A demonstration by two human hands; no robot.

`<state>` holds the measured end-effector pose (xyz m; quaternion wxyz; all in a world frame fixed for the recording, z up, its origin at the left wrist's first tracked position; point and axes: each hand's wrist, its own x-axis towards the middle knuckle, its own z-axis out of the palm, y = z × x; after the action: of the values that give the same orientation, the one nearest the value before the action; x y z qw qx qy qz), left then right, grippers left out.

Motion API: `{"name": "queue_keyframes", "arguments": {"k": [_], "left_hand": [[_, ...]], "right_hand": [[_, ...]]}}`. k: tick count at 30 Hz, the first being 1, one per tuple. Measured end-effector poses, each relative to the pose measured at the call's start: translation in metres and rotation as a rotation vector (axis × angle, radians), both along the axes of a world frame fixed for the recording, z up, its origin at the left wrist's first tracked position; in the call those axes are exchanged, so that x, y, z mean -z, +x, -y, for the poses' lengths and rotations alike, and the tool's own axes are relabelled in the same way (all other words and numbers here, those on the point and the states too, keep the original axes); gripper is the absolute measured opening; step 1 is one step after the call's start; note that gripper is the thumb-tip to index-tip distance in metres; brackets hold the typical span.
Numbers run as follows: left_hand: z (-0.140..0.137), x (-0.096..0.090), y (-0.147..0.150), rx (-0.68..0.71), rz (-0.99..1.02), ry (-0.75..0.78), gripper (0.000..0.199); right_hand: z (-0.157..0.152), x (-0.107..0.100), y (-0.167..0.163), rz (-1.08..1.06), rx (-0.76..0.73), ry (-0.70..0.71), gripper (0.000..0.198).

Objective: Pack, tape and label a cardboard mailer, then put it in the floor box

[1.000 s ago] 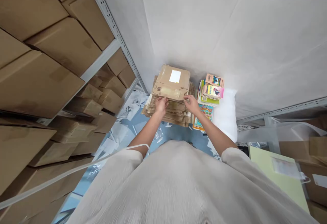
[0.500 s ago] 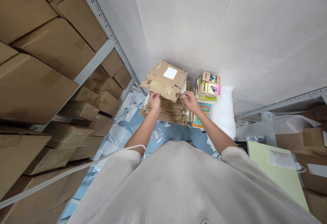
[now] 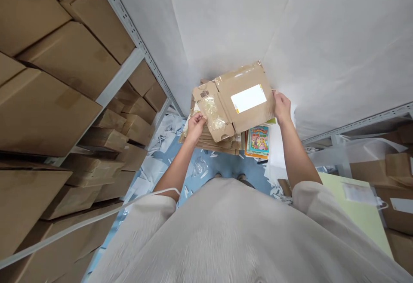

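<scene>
A flattened cardboard box (image 3: 230,98) with a white label (image 3: 248,98) and shiny clear tape spans the space between my hands. My left hand (image 3: 195,127) pinches its lower left edge. At the right edge, my right hand (image 3: 282,106) is closed on the cardboard, its fingertips partly out of sight. Beneath lies a stack of flattened cardboard boxes (image 3: 209,142), mostly covered by the raised one. To the right of the stack, a colourful children's book (image 3: 259,140) shows on a pile; the rest of that pile is largely hidden.
Shelves of brown cartons (image 3: 71,59) rise on the left. Paper scraps (image 3: 148,169) and clear plastic litter the blue floor (image 3: 222,164). A white wall (image 3: 226,20) stands ahead. At right are a pale green board (image 3: 355,210) and more cartons (image 3: 368,175).
The labelled flattened box has lifted and swung right, opened out over the stack and the books. My right hand moved right and up; my left stayed near the stack's left side.
</scene>
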<state>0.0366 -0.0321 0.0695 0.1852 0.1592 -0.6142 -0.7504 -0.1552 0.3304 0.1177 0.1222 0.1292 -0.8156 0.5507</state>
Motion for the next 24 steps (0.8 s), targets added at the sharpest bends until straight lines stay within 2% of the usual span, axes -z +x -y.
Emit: {"name": "queue_keyframes", "arguments": {"k": [7,12,15,18,24], "left_hand": [[-0.048,0.004,-0.031,0.191,0.066,0.047,0.027],[-0.108,0.001,-0.06,0.357,0.097,0.046,0.032],[-0.162,0.002,-0.072,0.457,0.1,-0.002,0.028],[-0.23,0.006,-0.075,0.572,0.113,-0.009,0.023],[-0.384,0.024,-0.053,0.798,0.197,-0.027,0.025]], "right_hand": [[-0.079,0.002,0.052,0.142,0.147,-0.036,0.056],[-0.16,0.007,0.099,0.22,0.282,-0.121,0.059],[-0.215,0.014,0.139,0.243,0.419,-0.137,0.058],[-0.274,0.022,0.191,0.271,0.561,-0.151,0.056],[-0.388,0.052,0.321,0.337,0.851,-0.215,0.056]]}}
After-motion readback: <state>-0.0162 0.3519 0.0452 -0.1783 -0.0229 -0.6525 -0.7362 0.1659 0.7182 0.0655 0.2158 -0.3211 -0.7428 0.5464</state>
